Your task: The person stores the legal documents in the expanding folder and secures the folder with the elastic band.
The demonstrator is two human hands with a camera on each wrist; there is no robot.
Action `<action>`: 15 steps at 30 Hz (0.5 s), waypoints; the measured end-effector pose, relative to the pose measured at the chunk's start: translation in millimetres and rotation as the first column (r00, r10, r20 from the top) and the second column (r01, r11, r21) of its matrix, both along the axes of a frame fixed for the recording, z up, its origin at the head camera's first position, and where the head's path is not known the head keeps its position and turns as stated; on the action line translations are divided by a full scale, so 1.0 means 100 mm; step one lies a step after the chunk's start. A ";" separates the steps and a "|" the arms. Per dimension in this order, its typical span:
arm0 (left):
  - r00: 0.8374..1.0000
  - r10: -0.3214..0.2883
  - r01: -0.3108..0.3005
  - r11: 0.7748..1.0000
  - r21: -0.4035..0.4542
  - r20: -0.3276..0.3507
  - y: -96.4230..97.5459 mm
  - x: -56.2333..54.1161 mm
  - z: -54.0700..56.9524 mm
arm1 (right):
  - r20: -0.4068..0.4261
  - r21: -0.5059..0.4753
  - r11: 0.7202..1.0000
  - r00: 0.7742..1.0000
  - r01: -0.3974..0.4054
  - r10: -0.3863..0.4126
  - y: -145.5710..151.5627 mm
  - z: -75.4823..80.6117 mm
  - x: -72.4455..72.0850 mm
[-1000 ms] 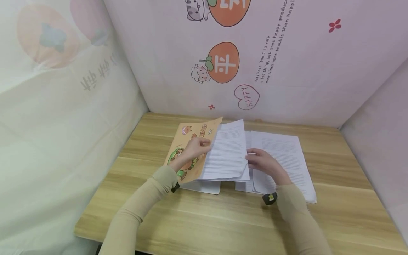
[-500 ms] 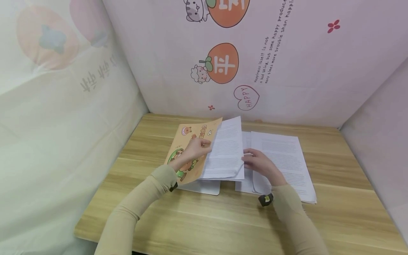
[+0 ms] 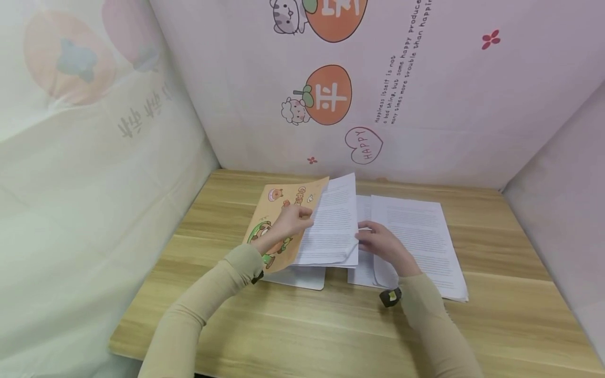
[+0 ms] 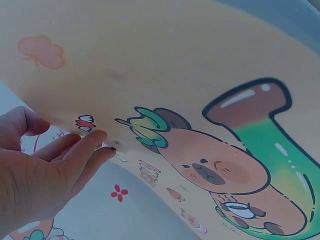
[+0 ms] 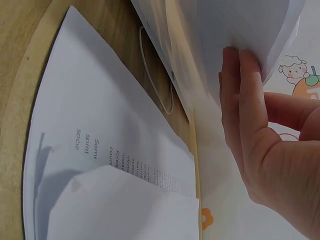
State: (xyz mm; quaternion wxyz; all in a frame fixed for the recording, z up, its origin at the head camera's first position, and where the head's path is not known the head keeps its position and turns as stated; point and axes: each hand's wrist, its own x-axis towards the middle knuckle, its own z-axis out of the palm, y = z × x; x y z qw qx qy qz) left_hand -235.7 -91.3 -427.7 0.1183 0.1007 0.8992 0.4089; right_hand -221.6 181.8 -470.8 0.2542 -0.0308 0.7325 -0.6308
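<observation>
The left hand point(image 3: 289, 221) is pinching the orange cover point(image 3: 267, 205); the right hand point(image 3: 382, 241) is pinching sheets point(image 3: 334, 220) between both hands' fingers — seemingly a tucking-in step, likely calling for easing toward the left fingers.

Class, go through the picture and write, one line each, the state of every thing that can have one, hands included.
Orange cover: lifted open at its right edge, tilted.
Held printed sheets: raised, partly behind the cover, lower right corner curled.
Right-hand paper stack: lying on the table, print up.
Left hand: pinching the cover's edge.
Right hand: holding the sheets' right edge.
</observation>
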 end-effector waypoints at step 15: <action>0.999 -0.011 0.011 1.000 -0.001 -0.040 -0.02 0.00 -0.01 | -0.012 -0.070 0.998 1.000 -0.008 0.007 -0.13 -0.03 0.00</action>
